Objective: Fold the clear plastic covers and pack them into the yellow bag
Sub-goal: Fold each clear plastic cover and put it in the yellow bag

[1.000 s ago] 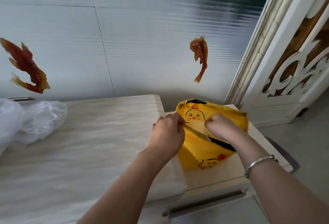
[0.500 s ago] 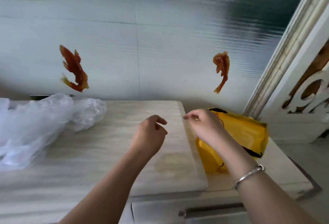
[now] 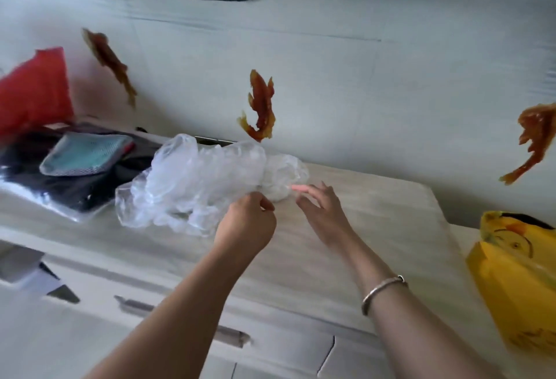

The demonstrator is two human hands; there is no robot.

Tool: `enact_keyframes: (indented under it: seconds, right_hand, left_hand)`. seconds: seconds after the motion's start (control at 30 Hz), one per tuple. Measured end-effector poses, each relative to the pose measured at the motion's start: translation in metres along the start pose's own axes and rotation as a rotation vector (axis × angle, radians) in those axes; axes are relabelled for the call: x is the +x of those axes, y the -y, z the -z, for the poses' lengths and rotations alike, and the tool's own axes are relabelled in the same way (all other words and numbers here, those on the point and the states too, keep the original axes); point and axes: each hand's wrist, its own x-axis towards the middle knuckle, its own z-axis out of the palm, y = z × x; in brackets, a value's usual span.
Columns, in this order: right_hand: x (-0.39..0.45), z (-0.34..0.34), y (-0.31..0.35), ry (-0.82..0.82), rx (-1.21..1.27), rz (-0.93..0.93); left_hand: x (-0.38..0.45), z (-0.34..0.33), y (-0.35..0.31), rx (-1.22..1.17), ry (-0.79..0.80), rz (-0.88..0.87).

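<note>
Soft daylight — blurred, warped edges

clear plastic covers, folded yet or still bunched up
Not folded. The clear plastic covers lie in a crumpled, puffy heap on the cabinet top, with the left hand pinching the near edge.

The whole view is softened by motion blur. The left hand [image 3: 245, 225] has its fingertips curled out of sight against the plastic covers [image 3: 204, 183], so the grip cannot be judged. The yellow bag [image 3: 517, 282] is cut off by the right edge, as is one fish sticker [image 3: 534, 140]. A red item [image 3: 33, 89] and dark packets [image 3: 36, 174] run off the left edge, too blurred to identify.
</note>
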Motion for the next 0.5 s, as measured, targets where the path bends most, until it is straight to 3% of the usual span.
enact_keyframes:
  seconds: [0.1, 0.17, 0.3, 0.5]
  right_hand:
    - [0.016, -0.023, 0.006, 0.083, 0.005, 0.005]
    - [0.019, -0.029, 0.006, 0.107, 0.138, -0.039]
    - [0.019, -0.025, 0.002, 0.031, 0.535, -0.125]
    - [0.005, 0.031, -0.003, -0.130, 0.618, -0.059]
  left_hand:
    - [0.009, 0.008, 0.014, -0.004, -0.003, 0.028]
    - [0.014, 0.010, 0.019, -0.024, -0.001, 0.047]
    - [0.021, 0.011, 0.021, -0.034, 0.017, 0.055]
    - [0.018, -0.006, -0.006, -0.033, 0.048, -0.058]
